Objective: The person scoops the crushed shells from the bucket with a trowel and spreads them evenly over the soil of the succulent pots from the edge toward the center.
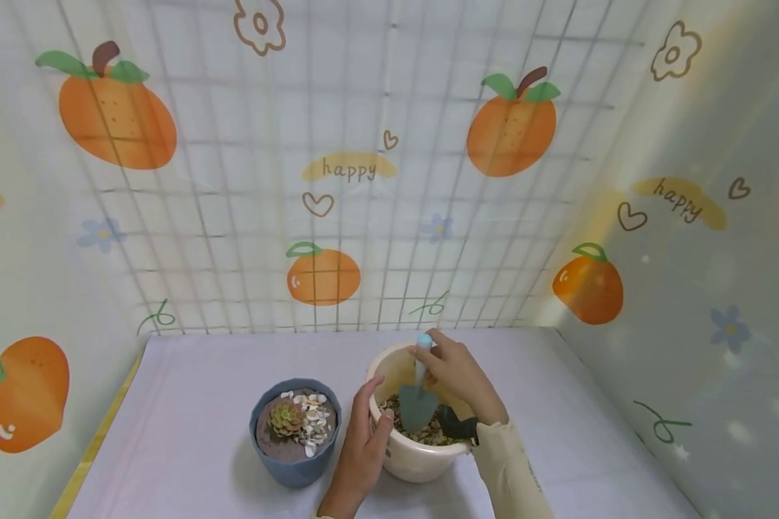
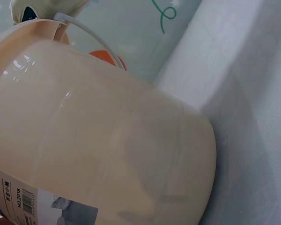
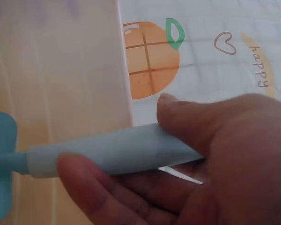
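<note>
My right hand grips the pale blue handle of a small garden trowel. In the right wrist view, thumb and fingers lie around that handle. The trowel's blade points down into a cream bucket, over brownish, chip-like material. At the bucket's left side, my left hand holds the rim and wall with thumb and fingers. The left wrist view shows the bucket's smooth wall with a printed label, but not the hand's grip. The blade's lower edge against the material is hard to make out.
Left of the bucket stands a blue-grey pot with a succulent, brown soil and white shell-like pieces. Both containers stand on a white-covered table. Fruit-printed curtains enclose the back and sides.
</note>
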A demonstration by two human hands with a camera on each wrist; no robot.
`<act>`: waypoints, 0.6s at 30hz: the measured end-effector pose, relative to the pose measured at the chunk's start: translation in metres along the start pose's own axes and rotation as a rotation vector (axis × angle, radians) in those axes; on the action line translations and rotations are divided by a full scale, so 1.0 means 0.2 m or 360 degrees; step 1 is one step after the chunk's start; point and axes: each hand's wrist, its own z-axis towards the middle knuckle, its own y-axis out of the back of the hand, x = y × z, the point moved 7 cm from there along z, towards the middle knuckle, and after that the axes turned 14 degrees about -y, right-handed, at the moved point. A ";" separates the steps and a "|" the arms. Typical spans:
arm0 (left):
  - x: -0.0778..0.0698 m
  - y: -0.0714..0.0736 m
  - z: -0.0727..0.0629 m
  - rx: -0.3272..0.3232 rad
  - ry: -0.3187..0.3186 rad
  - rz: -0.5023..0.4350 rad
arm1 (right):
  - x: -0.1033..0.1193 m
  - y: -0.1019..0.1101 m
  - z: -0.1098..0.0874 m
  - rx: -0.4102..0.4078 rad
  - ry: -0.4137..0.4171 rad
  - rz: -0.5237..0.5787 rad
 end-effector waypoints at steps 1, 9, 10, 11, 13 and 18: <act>0.00 0.00 0.00 0.0003 0.0007 0.0001 | 0.00 0.00 0.00 0.0027 0.0010 -0.0001; -0.01 0.00 0.00 -0.0002 -0.0046 -0.0008 | -0.04 -0.05 0.00 0.0241 -0.0030 0.0017; -0.01 0.00 0.00 -0.0006 -0.0051 -0.0012 | -0.04 -0.06 0.00 0.0263 -0.0042 0.0016; -0.01 0.00 -0.01 -0.0009 -0.0053 -0.0012 | -0.04 -0.07 0.00 0.0284 -0.0050 0.0017; 0.00 0.00 -0.01 -0.0010 -0.0041 -0.0013 | -0.04 -0.07 0.00 0.0289 -0.0047 0.0021; 0.00 0.00 -0.01 -0.0004 -0.0010 -0.0021 | -0.04 -0.06 0.00 0.0241 -0.0033 0.0063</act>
